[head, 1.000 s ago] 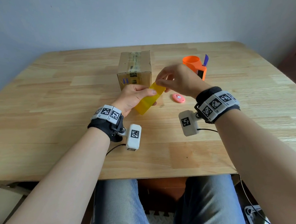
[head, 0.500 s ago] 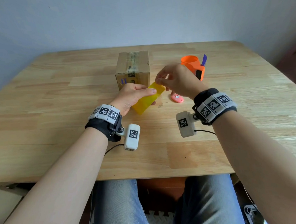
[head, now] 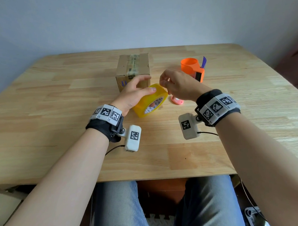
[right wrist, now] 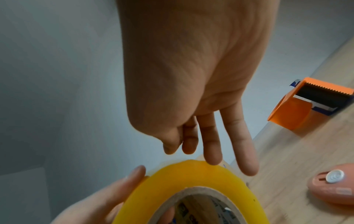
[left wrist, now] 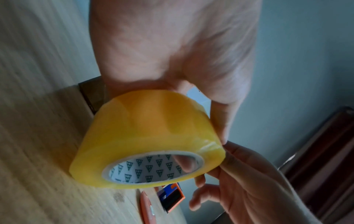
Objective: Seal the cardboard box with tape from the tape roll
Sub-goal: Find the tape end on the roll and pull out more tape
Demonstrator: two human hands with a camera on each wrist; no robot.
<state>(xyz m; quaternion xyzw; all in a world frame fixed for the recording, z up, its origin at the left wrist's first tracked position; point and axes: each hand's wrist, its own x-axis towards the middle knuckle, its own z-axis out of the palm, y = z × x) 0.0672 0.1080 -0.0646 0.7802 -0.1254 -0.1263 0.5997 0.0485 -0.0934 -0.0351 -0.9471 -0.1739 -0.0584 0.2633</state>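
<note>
A cardboard box (head: 133, 70) with old tape along its top seam stands on the table (head: 57, 104), just behind my hands. My left hand (head: 139, 89) grips a yellow tape roll (head: 144, 102) above the table, thumb on the outer face and a fingertip inside the core. The roll (left wrist: 145, 136) is tilted, with its printed core facing me. My right hand (head: 167, 83) hovers at the roll's upper right rim. Its middle finger (right wrist: 212, 156) touches the roll (right wrist: 191, 177), while thumb and forefinger tips meet just above it. No loose strip of tape shows.
An orange tape dispenser (head: 192, 68) with a purple tab stands right of the box. A small pink cutter (head: 177, 100) lies on the table under my right hand. The table edge runs close to my lap.
My left hand has tilted the roll so its core now faces me. My right hand stays at the roll's upper rim, fingertips shifted slightly.
</note>
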